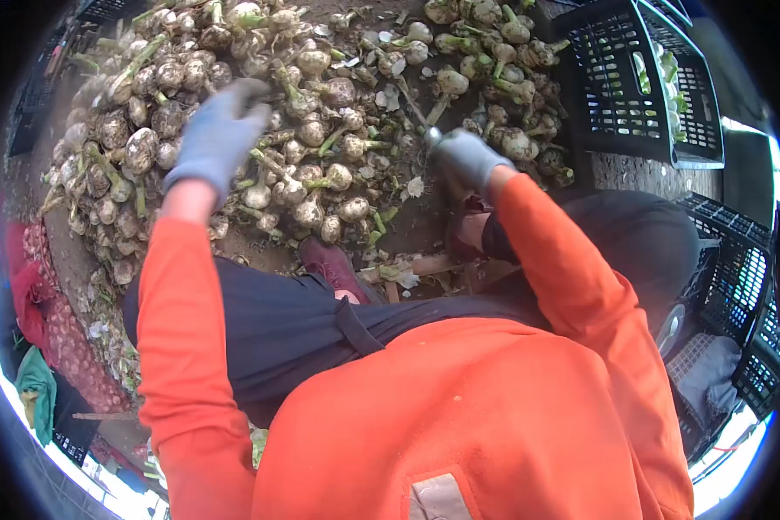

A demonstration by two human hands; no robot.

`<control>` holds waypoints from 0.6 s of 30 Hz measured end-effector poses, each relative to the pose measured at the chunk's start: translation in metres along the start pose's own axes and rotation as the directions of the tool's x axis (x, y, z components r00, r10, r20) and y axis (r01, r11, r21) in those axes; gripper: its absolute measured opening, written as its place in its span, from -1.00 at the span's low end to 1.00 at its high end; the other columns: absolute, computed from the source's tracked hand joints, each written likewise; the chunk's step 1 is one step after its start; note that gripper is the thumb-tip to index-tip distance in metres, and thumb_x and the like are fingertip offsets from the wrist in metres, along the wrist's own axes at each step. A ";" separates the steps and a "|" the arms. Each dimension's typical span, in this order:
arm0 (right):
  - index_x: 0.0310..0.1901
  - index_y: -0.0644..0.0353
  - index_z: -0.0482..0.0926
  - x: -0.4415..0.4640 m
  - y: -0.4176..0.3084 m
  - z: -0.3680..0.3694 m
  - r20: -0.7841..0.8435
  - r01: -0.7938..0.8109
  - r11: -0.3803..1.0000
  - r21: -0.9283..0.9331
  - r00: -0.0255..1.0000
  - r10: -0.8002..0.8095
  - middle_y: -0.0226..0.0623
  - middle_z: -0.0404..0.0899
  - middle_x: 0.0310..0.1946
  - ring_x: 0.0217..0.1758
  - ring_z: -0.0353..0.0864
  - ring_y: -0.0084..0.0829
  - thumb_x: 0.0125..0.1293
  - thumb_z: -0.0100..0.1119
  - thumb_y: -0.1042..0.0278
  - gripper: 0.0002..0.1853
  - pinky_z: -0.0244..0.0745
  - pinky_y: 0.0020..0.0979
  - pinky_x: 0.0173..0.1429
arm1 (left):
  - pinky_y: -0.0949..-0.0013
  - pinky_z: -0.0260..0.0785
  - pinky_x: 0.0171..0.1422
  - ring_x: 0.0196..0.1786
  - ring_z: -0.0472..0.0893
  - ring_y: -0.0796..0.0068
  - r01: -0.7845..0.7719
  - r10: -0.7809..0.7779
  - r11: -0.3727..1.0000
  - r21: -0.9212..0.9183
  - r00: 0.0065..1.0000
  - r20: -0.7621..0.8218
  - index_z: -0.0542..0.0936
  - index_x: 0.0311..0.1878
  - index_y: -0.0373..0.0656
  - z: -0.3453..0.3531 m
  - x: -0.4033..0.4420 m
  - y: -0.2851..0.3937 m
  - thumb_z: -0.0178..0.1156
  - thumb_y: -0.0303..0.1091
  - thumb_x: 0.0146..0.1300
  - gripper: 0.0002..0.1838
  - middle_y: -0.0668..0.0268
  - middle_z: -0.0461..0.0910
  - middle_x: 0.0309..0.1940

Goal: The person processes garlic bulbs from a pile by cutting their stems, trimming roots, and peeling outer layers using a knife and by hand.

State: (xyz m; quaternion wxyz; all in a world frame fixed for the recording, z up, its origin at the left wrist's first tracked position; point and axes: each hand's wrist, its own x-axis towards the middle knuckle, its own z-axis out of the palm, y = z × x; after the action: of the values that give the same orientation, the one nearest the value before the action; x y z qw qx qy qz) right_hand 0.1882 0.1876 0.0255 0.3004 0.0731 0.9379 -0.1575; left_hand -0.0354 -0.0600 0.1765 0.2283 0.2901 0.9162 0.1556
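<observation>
My left hand point(221, 130), in a grey glove, hovers over the large heap of garlic bulbs point(169, 78). Its thumb and fingers are apart and slightly blurred, with nothing visible between them. In its own grey glove, my right hand point(470, 158) is closed around a metal tool with a long thin blade point(414, 102). The blade points away from me over the soil, between the big heap and a smaller group of garlic bulbs point(513, 91) on the right. Most of the tool's handle is hidden in the glove. Many bulbs carry soil and short green stems.
A black plastic crate point(611, 82) at the upper right holds pale, green-tipped pieces. More black crates point(737, 277) stand at my right. Red mesh sacks point(69, 338) of bulbs lie on the left. Peelings point(416, 186) litter the ground near my dark red shoe point(329, 260).
</observation>
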 end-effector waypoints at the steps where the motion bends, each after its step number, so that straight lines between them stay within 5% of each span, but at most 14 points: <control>1: 0.03 0.29 0.55 -0.023 -0.010 -0.028 0.032 -0.146 0.935 0.324 0.989 0.143 0.01 0.60 -0.18 -0.09 0.58 -0.09 0.40 0.02 -0.06 -0.50 0.51 -0.22 0.04 | 0.20 0.41 0.30 0.18 0.59 0.23 -0.036 0.023 0.991 0.130 0.995 0.102 0.51 0.23 -0.05 0.013 0.003 0.016 0.13 -0.23 0.35 -0.60 0.22 0.56 0.21; 3: 0.07 0.34 0.48 -0.071 -0.030 -0.085 0.093 -0.279 0.407 0.870 0.902 0.421 -0.21 0.56 -0.27 -0.21 0.50 -0.44 0.40 0.00 -0.25 -0.34 0.43 -0.35 -0.11 | 0.17 0.36 0.37 0.22 0.56 0.16 -0.221 0.164 0.926 0.307 0.965 0.203 0.51 0.25 0.03 0.055 0.018 0.019 0.10 -0.18 0.36 -0.59 0.16 0.54 0.21; 4: 0.09 0.32 0.48 -0.086 -0.038 -0.089 -0.006 -0.178 0.337 0.925 0.877 0.481 -0.30 0.54 -0.29 -0.27 0.47 -0.51 0.38 0.06 -0.21 -0.36 0.42 -0.41 -0.18 | 0.17 0.37 0.36 0.25 0.53 0.18 -0.219 0.102 0.898 0.382 0.948 0.302 0.48 0.28 0.04 0.069 0.021 0.038 0.10 -0.19 0.35 -0.57 0.16 0.52 0.23; 7: 0.18 0.25 0.46 -0.130 -0.058 -0.113 -0.189 0.073 0.261 0.963 0.871 0.453 -0.42 0.52 -0.30 -0.33 0.43 -0.65 0.34 0.21 0.01 -0.46 0.38 -0.55 -0.25 | 0.11 0.43 0.27 0.20 0.57 0.13 -0.350 0.186 0.842 0.412 0.903 0.387 0.52 0.19 -0.06 0.131 0.036 0.038 0.13 -0.25 0.31 -0.62 0.11 0.53 0.17; 10: 0.20 0.25 0.43 -0.133 -0.052 -0.104 -0.285 0.209 0.212 0.955 0.852 0.440 -0.49 0.50 -0.30 -0.34 0.40 -0.73 0.31 0.29 0.22 -0.51 0.35 -0.62 -0.26 | 0.07 0.46 0.22 0.16 0.57 0.14 -0.369 0.149 0.756 0.541 0.901 0.407 0.49 0.21 0.04 0.180 0.037 0.034 0.22 -0.20 0.25 -0.56 0.19 0.47 0.19; 14: 0.21 0.19 0.41 -0.134 -0.053 -0.108 -0.482 0.507 0.045 0.861 0.785 0.389 -0.46 0.51 -0.24 -0.24 0.46 -0.66 0.30 0.28 0.30 -0.52 0.44 -0.57 -0.17 | 0.12 0.56 0.07 0.10 0.59 0.08 -0.353 0.159 0.731 0.584 0.920 0.358 0.52 0.14 0.01 0.211 0.038 0.020 0.26 -0.30 0.22 -0.60 0.10 0.45 0.11; 17: 0.31 0.25 0.25 -0.133 -0.049 -0.110 -0.638 0.571 0.292 0.767 0.729 0.250 -0.41 0.51 -0.17 -0.25 0.45 -0.72 0.38 0.17 0.37 -0.48 0.42 -0.63 -0.19 | 0.10 0.47 0.21 0.14 0.57 0.08 -0.150 0.026 0.891 0.429 0.960 0.280 0.57 0.16 0.00 0.187 0.023 0.035 0.36 -0.05 0.06 -0.44 0.04 0.47 0.12; 18: 0.26 0.22 0.35 -0.134 -0.049 -0.111 -0.630 0.515 0.389 0.764 0.728 0.272 -0.42 0.51 -0.23 -0.24 0.45 -0.69 0.37 0.17 0.36 -0.54 0.42 -0.60 -0.16 | 0.18 0.43 0.26 0.18 0.57 0.13 -0.031 -0.133 0.901 0.434 0.930 0.342 0.55 0.23 -0.03 0.185 0.028 0.031 0.34 0.04 0.04 -0.33 0.08 0.47 0.17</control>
State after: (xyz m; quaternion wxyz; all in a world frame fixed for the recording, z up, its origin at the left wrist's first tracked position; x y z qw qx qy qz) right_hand 0.2253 0.1739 0.2019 -0.1646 0.2001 0.7328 -0.6292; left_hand 0.0531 0.0094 0.0233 0.3279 0.3327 0.8769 -0.1137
